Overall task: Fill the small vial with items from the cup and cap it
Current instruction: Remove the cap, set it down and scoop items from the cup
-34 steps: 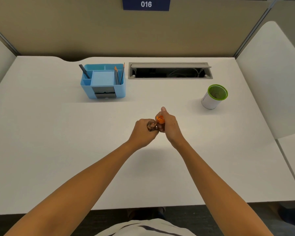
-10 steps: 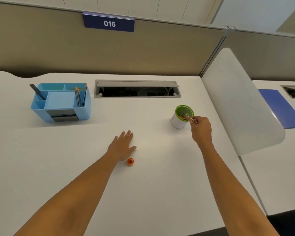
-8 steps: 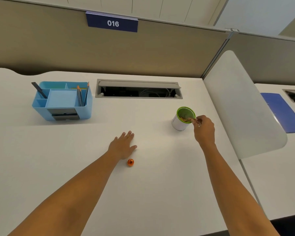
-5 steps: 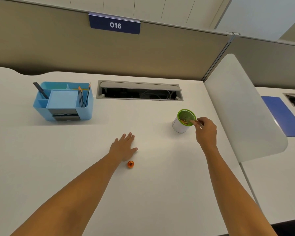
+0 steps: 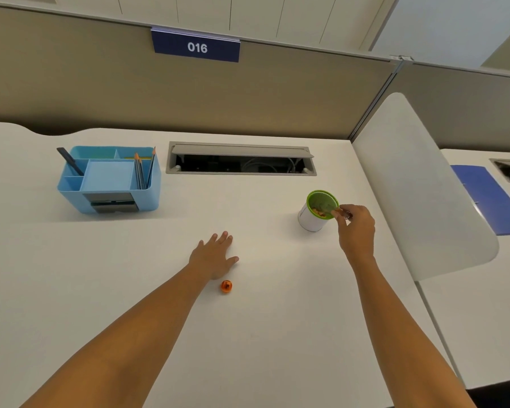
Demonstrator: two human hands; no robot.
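Fingers: right hand [image 5: 356,231] pinching vial [image 5: 342,213] at cup [image 5: 317,210] rim | left hand [image 5: 215,256] spread flat on desk [image 5: 277,319] | cap [image 5: 226,286] just beside

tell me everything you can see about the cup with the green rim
The white cylindrical cup with a green rim stands tilted on the white desk, its mouth turned towards the camera. Its inside is green, and small orange-brown bits lie within. The right hand holds a small clear vial at its rim. The material looks like plastic or paper.

Head camera looks forward and down over the desk [image 5: 262,334].
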